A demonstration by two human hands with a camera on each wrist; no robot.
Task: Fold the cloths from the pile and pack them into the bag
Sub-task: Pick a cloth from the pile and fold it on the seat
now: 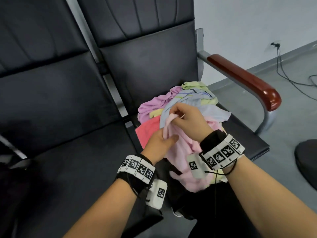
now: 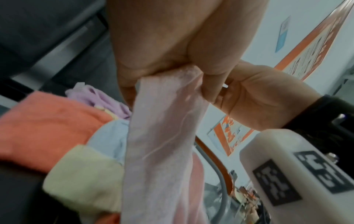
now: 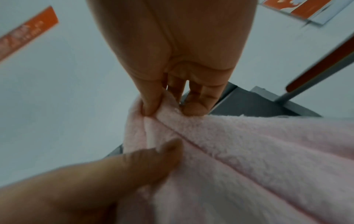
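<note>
Black padded bench seats (image 1: 72, 93) fill most of the head view, with a red-brown armrest (image 1: 247, 81) at the right end and grey floor (image 1: 291, 103) beyond. Pile of cloths (image 1: 187, 102) sits on the right-hand seat: purple, pale blue, yellow-green and coral pieces, loosely heaped. Pale pink cloth (image 1: 183, 152) is lifted above the pile's near edge, its lower part hanging toward the seat front. Right hand (image 1: 188, 117): thumb and fingertips pinch the cloth's top corner; right wrist view shows the pinch on the fuzzy hemmed edge (image 3: 164, 116). Left hand (image 1: 159, 143): lower down on the same edge, fingers curled round the gathered pink strip, confirmed in the left wrist view (image 2: 166, 121). Both wrists carry black bands with white marker blocks. Dark fabric below the hanging cloth at the seat front; cannot tell whether it is the bag.
</note>
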